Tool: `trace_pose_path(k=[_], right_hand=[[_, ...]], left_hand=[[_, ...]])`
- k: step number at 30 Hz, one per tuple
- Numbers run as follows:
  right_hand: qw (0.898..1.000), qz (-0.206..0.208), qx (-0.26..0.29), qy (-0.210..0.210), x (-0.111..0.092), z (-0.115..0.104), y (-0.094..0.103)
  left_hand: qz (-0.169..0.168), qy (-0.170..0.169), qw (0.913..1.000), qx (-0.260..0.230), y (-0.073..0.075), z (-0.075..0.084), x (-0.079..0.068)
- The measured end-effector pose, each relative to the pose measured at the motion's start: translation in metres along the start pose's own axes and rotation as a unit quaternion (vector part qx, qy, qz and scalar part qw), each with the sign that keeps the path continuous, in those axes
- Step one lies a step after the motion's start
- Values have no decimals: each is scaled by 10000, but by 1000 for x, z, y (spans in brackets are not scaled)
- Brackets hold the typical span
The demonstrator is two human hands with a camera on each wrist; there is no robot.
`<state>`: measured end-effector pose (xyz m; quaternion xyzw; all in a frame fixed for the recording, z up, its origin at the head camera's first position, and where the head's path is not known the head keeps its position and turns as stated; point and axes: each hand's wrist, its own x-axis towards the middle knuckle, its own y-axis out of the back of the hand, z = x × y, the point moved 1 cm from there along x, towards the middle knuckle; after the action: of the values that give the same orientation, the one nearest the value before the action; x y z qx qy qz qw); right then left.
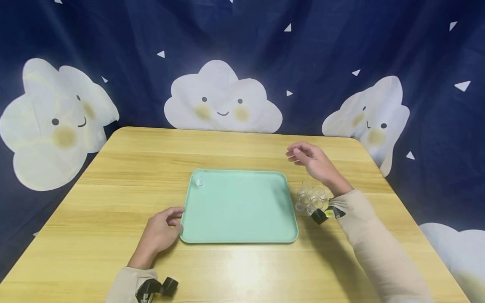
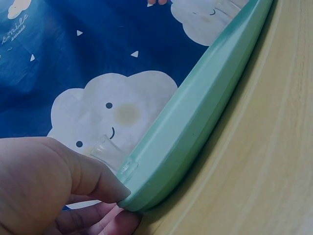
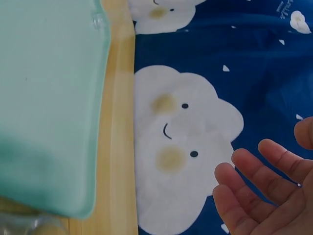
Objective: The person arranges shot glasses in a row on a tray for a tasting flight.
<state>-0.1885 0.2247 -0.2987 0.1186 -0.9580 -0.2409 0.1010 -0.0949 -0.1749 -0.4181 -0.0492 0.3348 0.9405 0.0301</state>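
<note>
A mint-green tray (image 1: 242,210) lies on the wooden table, and one small clear glass (image 1: 198,179) stands in its far left corner. At the tray's left edge my left hand (image 1: 161,231) pinches the rim, thumb above and fingertips below, as the left wrist view shows. My right hand (image 1: 312,162) hovers past the tray's far right corner, holding nothing, its fingers (image 3: 257,176) loosely bent in the right wrist view. Beside the tray's right edge several small clear glasses (image 1: 304,198) stand close together, partly covered by the right wrist camera and sleeve.
The light wooden table (image 1: 106,202) reaches back to a dark blue curtain (image 1: 242,33) printed with smiling white clouds. A black camera (image 1: 320,216) is strapped to the right wrist, close in front of the glasses. The left wrist bears another black camera (image 1: 169,287).
</note>
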Motion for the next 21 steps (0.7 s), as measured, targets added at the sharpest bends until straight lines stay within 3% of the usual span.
trace_pose_path(k=[21], right_hand=[[9964,661,525,66,-38,37,34]], left_hand=[[-21,34,10000,1,0,2,-1]])
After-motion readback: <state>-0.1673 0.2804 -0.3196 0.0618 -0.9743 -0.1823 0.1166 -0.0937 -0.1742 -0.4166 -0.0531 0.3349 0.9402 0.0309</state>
